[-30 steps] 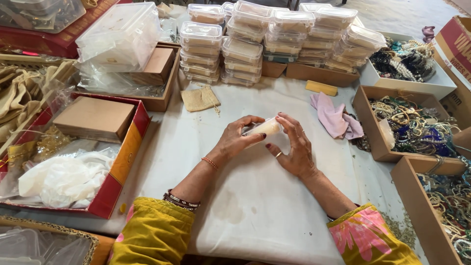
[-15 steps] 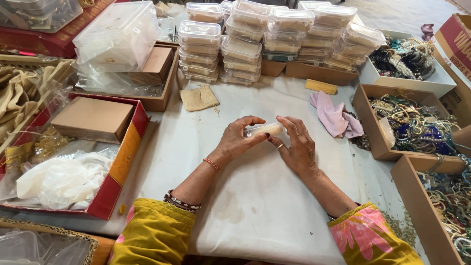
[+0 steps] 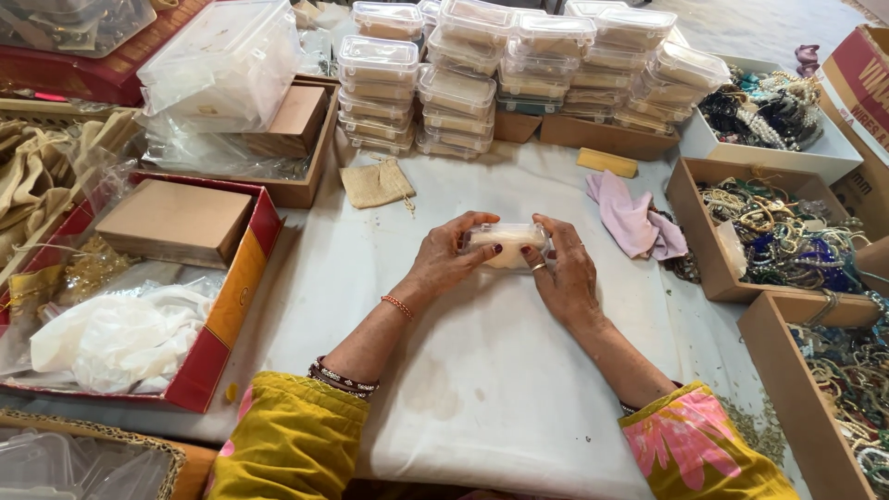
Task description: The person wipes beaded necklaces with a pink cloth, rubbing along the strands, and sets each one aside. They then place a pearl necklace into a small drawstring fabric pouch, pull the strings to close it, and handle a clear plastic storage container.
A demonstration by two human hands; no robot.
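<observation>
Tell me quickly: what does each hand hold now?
Left hand: closed on the small clear plastic box, left end.
Right hand: closed on the same box, right end.

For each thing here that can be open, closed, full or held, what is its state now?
Small clear box: lidded, held by both hands.
Left hand: gripping the box.
Right hand: gripping the box.
Stacked clear containers: lidded.
Red tray: open, holding a brown box.
Pink cloth: crumpled.

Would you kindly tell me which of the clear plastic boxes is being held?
The small clear box between both hands, mid-table; the others sit stacked at the far edge.
</observation>
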